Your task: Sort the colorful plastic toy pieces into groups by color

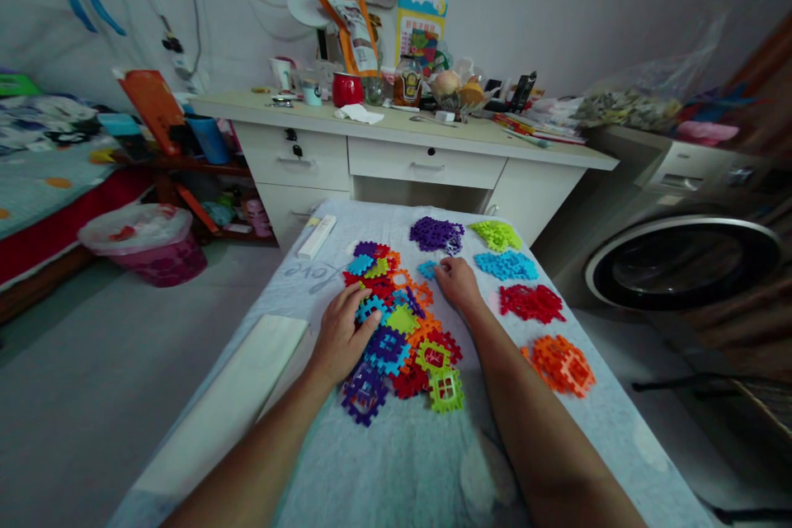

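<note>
- the left hand (pixel 343 330) lies palm down at the left edge of the mixed heap (pixel 403 320); its thumb stands apart from the fingers, so it is half open, and it rests upon the pieces without being closed round one.
- the right hand (pixel 459 285) is at the right of the heap's far part, with its fingers curled in; at the fingertips it has a light blue piece (pixel 426 270), which lies to the left of these fingers.
- the mixed heap is spread between the two hands and also nearer to the person, in purple, red, orange, lime green and blue.
- at its near end, a purple piece (pixel 364 393) is below the left hand, and a lime green piece (pixel 446 390) is between the two forearms.
- the purple pile (pixel 436 234) is just beyond the right hand.
- to the right of this hand stand, from far to near, the lime green pile (pixel 496 235), the light blue pile (pixel 506 265), the red pile (pixel 530 303) and the orange pile (pixel 562 365); the last one is beside the right forearm.
- all of them lie on the pale cloth (pixel 396 470), where a white box (pixel 318 237) is beyond the left hand.
</note>
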{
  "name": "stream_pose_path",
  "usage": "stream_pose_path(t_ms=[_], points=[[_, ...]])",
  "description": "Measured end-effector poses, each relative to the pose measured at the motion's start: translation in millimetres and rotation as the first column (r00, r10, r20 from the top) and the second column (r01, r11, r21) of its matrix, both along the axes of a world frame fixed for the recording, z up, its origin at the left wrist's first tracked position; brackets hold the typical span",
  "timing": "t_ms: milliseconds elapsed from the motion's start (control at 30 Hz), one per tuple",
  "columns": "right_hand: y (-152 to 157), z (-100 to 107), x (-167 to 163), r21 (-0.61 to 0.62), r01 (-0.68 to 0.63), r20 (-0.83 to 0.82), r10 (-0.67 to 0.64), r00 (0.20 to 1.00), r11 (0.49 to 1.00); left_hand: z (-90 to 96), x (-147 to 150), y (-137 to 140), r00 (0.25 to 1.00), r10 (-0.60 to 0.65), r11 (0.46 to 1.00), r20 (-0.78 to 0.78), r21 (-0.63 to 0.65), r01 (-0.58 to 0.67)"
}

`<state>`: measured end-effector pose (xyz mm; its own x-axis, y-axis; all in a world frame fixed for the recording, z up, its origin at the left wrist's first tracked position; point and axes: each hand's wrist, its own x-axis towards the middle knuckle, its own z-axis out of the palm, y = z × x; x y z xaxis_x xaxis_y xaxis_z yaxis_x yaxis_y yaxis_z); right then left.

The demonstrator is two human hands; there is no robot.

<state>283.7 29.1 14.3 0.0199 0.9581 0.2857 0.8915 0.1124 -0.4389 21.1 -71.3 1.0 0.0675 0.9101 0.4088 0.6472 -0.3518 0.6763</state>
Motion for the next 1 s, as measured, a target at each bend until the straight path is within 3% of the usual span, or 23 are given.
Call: stream_pose_path(t_ms=[100, 533, 800, 1000], points=[[-2, -3, -5, 0.019, 0.009, 0.05, -0.01, 0.999, 1.0, -0.8, 0, 0, 1.0, 0.003, 1.0, -0.003, 0.002, -0.003], [-4, 14, -2, -0.123, -0.036, 0.156, 0.055, 0.986, 0.992, -1.1, 0, 2, 1.0, -0.005, 1.0, -0.014, -0.009, 0.005], [-9, 14, -12, -0.192, -0.041, 0.19, 0.078, 0.979, 0.98, 1.5, 0, 2, 1.0, -0.01, 1.0, -0.02, -0.02, 0.009], [-4, 30, 10, -0.155, -0.012, 0.216, 0.045, 0.975, 0.988, 0.3, 0, 2, 1.0, -0.021, 1.0, -0.022, -0.008, 0.021]])
